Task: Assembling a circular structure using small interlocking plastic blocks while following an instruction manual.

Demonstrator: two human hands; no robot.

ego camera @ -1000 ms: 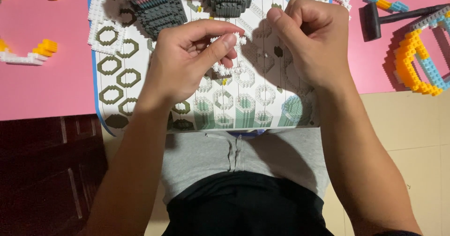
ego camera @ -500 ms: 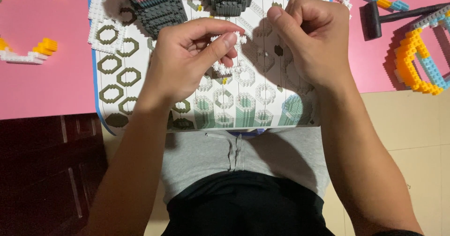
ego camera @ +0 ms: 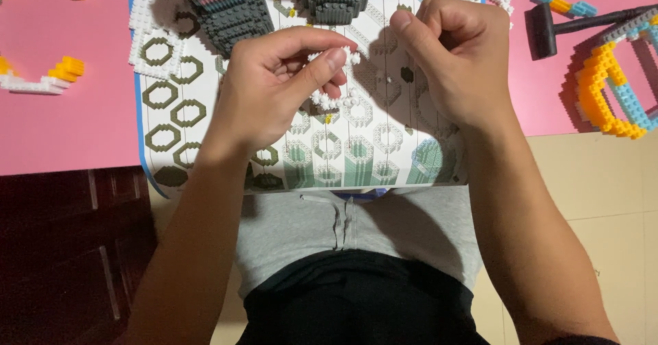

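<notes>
My left hand (ego camera: 274, 84) pinches a small white ring of tiny bricks (ego camera: 334, 100) between thumb and forefinger, held just above a large white brick-built panel (ego camera: 384, 146) patterned with olive and pale green octagons. My right hand (ego camera: 459, 60) is curled into a loose fist beside the ring, thumb pointing up; whether it holds a small piece is hidden by the fingers. Two dark grey brick blocks (ego camera: 236, 12) sit at the panel's far end.
The panel lies on a pink table (ego camera: 62, 112) and overhangs my lap. A black mallet (ego camera: 548, 26) and an orange-and-blue brick arc (ego camera: 606, 91) lie at right. Yellow and white brick pieces (ego camera: 41, 77) lie at left. Dark wooden furniture (ego camera: 62, 256) stands lower left.
Both hands stay almost in place; the fingers of my left hand shift slightly on the white ring.
</notes>
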